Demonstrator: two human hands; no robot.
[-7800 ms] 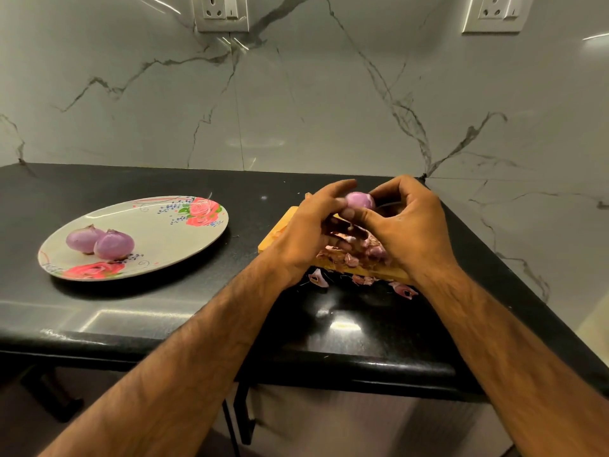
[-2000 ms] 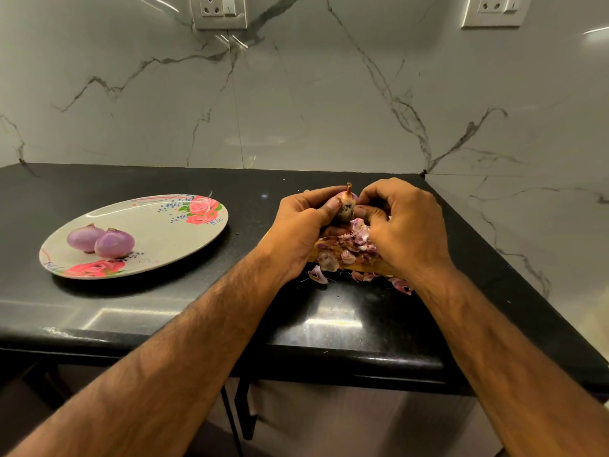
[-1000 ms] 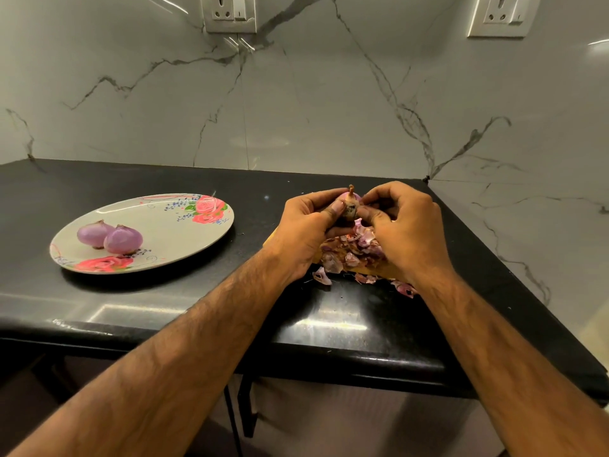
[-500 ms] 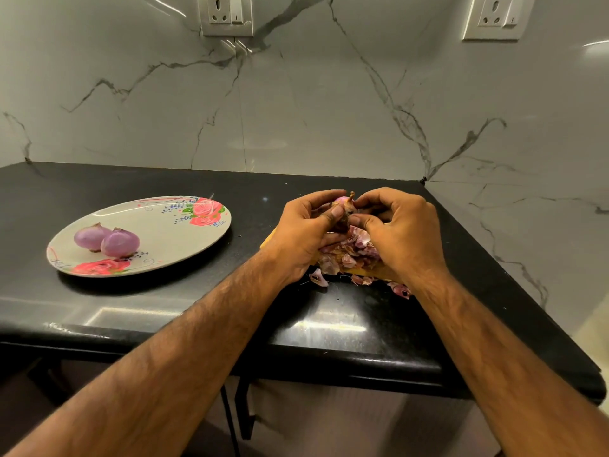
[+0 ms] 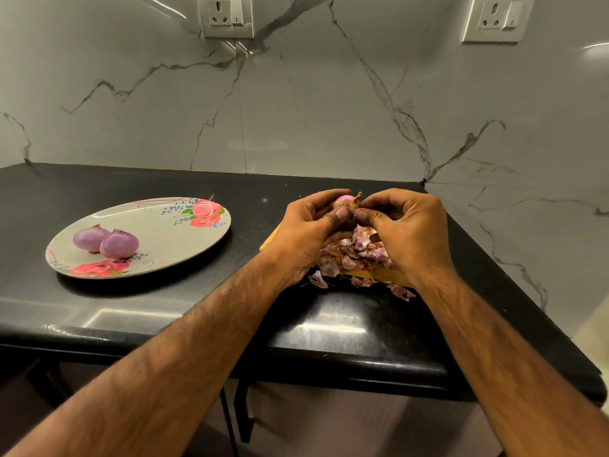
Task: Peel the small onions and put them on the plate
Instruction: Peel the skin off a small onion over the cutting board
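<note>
A small onion (image 5: 345,202) with a dry brown stem sits between both hands above a wooden cutting board (image 5: 382,275). My left hand (image 5: 308,232) grips it from the left, thumb on its front. My right hand (image 5: 408,232) pinches its skin near the stem from the right. A heap of pink onion skins (image 5: 352,255) lies on the board under the hands. At the left, a flowered plate (image 5: 171,232) holds two peeled purple onions (image 5: 105,240) side by side.
The black countertop (image 5: 164,311) ends in a front edge near me and a right edge by the marble wall. Loose skins (image 5: 400,291) lie on the counter in front of the board. Two wall sockets (image 5: 227,14) sit high on the backsplash.
Half a second ago the hands were in the same place; the onion has turned a little, so more of its pink top shows. Several seconds ago the hands held a peeled onion.
</note>
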